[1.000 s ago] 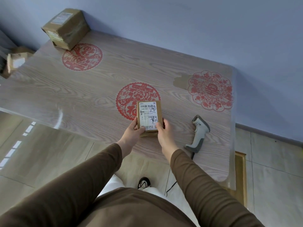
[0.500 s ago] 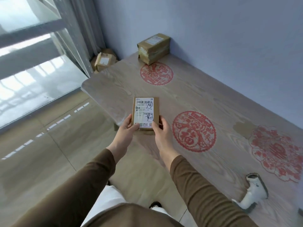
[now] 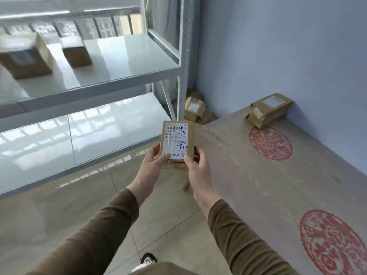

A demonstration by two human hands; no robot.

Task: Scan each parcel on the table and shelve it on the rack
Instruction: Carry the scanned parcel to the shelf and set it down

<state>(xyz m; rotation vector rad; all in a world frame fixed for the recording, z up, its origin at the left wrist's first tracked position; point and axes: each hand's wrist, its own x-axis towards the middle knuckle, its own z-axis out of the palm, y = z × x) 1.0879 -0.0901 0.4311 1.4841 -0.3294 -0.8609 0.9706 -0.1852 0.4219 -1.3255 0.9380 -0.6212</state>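
Between the two hands, off the counter's near corner and out over the floor, sits the small parcel (image 3: 178,141), label up, and the fingers (image 3: 154,155) of the left hand (image 3: 152,166) are curled round its lower left edge with the thumb pressed on the label. The right hand (image 3: 196,165) mirrors it, thumb pinching the lower right corner of the label, while its other fingers are tucked underneath and hidden. The parcel's bottom edge is covered by both thumbs, and the printed text is too small to read, though bold handwritten marks and a barcode show. Brown sleeves run back to the lower edge, cut off there. To the right lies the wood-grain counter (image 3: 258,185) with red round decals, its far side running out of view; a second parcel (image 3: 269,110) rests at its back corner against the blue wall. To the left stands the metal rack (image 3: 183,56), glossy white shelves throwing back glare. On its upper shelf, two brown boxes (image 3: 76,51) appear smeared by blur, the left one partly cut off. Behind the rack's post, more cardboard boxes (image 3: 195,109) lie on the floor, half hidden. A shoe (image 3: 148,259) peeks in below.
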